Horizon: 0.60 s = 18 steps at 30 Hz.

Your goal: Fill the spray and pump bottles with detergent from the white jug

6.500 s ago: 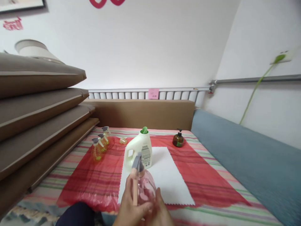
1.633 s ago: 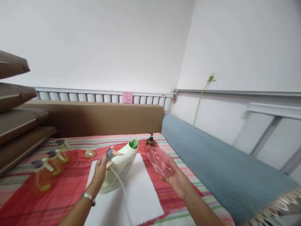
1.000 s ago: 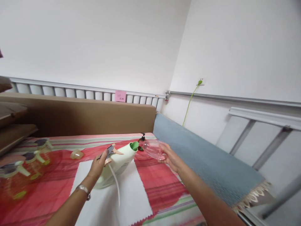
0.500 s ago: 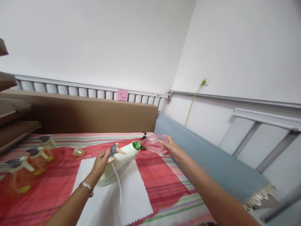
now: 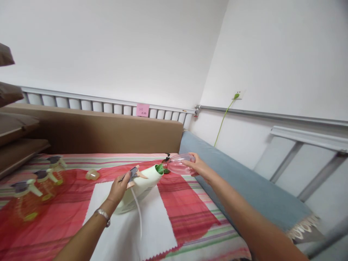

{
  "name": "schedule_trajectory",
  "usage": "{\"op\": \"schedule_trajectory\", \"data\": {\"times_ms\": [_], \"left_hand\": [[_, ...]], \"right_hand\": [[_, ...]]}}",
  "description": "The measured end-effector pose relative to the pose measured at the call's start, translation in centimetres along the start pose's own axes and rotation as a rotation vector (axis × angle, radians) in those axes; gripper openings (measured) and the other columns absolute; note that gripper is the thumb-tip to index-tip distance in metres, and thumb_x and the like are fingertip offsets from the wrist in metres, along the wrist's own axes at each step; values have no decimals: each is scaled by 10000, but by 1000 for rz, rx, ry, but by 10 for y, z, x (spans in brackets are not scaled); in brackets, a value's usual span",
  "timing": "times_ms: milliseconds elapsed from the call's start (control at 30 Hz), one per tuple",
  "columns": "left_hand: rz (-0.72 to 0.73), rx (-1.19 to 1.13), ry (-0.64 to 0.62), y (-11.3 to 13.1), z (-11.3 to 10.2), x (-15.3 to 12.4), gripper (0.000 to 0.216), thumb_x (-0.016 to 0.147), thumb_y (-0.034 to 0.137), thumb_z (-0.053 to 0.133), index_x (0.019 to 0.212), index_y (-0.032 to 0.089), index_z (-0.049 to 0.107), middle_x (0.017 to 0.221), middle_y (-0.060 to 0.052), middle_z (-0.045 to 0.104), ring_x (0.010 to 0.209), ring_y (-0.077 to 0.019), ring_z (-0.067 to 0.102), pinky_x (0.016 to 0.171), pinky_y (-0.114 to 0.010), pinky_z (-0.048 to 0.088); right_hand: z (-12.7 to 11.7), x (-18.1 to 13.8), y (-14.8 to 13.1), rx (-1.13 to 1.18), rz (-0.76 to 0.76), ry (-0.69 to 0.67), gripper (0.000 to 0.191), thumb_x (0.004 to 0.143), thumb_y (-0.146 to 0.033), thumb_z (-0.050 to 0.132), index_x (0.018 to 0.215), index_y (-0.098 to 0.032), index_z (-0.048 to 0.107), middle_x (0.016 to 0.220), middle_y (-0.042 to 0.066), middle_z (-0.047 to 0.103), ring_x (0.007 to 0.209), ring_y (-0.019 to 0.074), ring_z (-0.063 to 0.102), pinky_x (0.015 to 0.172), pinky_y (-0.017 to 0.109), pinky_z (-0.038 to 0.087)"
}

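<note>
My left hand [image 5: 119, 186] is closed around a grey and peach trigger spray head [image 5: 133, 177], whose thin white dip tube hangs down. Under the same hand a white bottle [image 5: 145, 186] with a green mouth leans up to the right, seemingly gripped along with it; the fingers on its far side are hidden. My right hand [image 5: 198, 166] holds a clear plastic bottle [image 5: 179, 164] by its base end. That bottle lies nearly level, its neck at the green mouth. A thin pale streak shows there; I cannot tell which way liquid runs.
Several spray bottles with yellow labels [image 5: 25, 203] stand on the left. A small translucent cap [image 5: 92, 174] lies on the red striped cloth [image 5: 190, 210]. A white sheet [image 5: 157, 232] is under the bottle. Behind are a brown padded board [image 5: 108, 136] and a blue padded side [image 5: 244, 181].
The neck of the clear bottle has come closer to the green mouth and now meets it. The view has shifted slightly; both hands keep their holds.
</note>
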<state>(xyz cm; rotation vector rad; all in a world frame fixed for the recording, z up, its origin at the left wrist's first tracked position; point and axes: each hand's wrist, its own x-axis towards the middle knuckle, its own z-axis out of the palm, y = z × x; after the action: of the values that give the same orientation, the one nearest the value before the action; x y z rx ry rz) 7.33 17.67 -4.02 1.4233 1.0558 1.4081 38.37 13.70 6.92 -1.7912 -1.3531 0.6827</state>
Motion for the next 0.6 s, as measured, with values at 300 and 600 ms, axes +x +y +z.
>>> {"op": "schedule_trajectory", "data": {"times_ms": [300, 600], "left_hand": [[-22, -18, 3, 6, 2, -3, 471, 713, 521, 531, 850, 108, 711, 874, -110, 704, 894, -279, 609, 625, -301, 527], [-45, -18, -16, 3, 1, -5, 480, 732, 525, 508, 887, 114, 703, 909, -107, 702, 930, -279, 598, 680, -320, 522]], "right_hand": [[0, -4, -20, -164, -140, 56, 837, 564, -571, 669, 1262, -233, 353, 1111, 96, 565, 943, 249, 569, 704, 321, 473], [16, -24, -68, -725, -514, 111, 829, 587, -559, 658, 1302, -281, 345, 1118, 94, 523, 941, 266, 539, 747, 330, 399]]}}
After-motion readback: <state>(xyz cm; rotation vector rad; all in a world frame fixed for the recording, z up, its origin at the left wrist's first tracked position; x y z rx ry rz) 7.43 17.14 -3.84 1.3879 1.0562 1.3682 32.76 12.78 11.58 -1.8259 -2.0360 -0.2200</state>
